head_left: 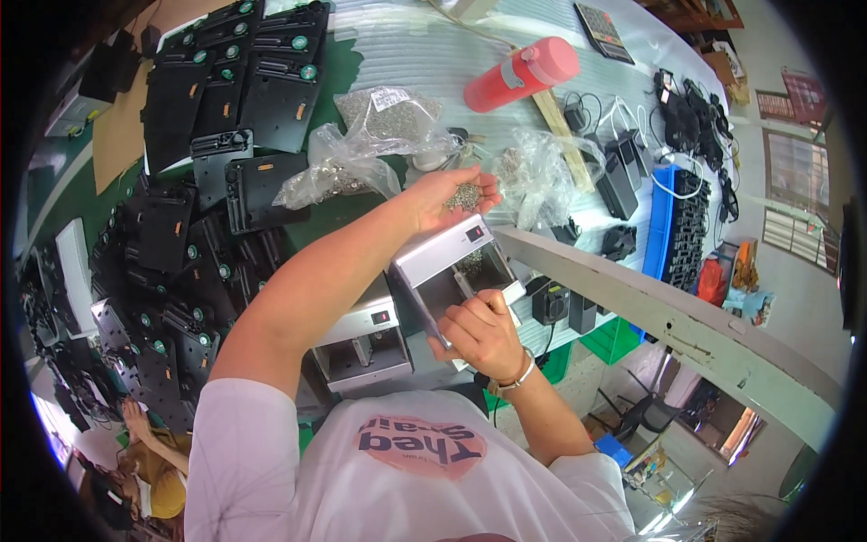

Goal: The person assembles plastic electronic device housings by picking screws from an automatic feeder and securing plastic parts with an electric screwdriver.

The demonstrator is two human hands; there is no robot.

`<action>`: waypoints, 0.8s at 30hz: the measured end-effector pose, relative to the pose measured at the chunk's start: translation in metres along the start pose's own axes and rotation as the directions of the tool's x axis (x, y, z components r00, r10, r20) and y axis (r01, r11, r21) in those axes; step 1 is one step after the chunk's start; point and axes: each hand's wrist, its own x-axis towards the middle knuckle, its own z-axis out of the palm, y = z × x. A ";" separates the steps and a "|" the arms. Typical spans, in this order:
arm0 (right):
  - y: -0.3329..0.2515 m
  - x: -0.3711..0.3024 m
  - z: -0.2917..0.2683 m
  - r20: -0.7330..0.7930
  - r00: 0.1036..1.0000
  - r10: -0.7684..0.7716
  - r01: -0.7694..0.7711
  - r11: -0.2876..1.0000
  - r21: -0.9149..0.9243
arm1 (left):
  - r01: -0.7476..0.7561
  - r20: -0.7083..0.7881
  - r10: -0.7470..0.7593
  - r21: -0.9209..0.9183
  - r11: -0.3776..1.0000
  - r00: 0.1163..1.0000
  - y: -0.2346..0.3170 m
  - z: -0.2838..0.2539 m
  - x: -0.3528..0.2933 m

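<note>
My left hand [454,197] is turned palm up and cups a small heap of tiny metal screws [464,198]. It hovers just beyond the back of a silver screw feeder [442,246], a box with an open top and a dark switch. More screws [470,263] lie inside that box by its rail. My right hand [483,334] is closed around the front of this feeder, fingers curled; its exact grip is partly hidden. Left of it stands a second, similar feeder [363,348], under my left forearm.
Clear bags of small metal parts [388,117] lie behind my left hand. A pink bottle [522,74] lies farther back. Black plate assemblies [185,108] fill the left side. A pale metal beam [650,307] crosses at right. Another person's hand [137,421] shows at lower left.
</note>
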 end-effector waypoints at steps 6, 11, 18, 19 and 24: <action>0.007 -0.016 0.001 -0.047 0.996 -0.069 0.067 0.997 -0.043 | 0.011 -0.035 -0.011 0.006 1.000 0.999 -0.002 0.018 -0.012; -0.007 -0.032 0.023 -0.096 0.995 -0.020 0.014 0.998 -0.062 | -0.015 -0.023 0.016 0.031 0.999 1.000 -0.018 0.021 -0.010; -0.014 -0.052 0.038 -0.118 0.992 -0.042 0.029 0.993 -0.114 | -0.026 -0.042 0.027 0.027 0.999 0.999 -0.031 0.023 -0.021; -0.015 -0.052 0.040 -0.124 0.991 -0.039 0.024 0.993 -0.120 | -0.046 -0.051 0.048 0.038 0.998 0.998 -0.031 0.023 -0.023; -0.021 -0.048 0.040 -0.108 0.994 0.011 -0.023 0.993 -0.112 | -0.123 -0.084 0.124 0.024 0.992 0.989 -0.024 0.031 -0.033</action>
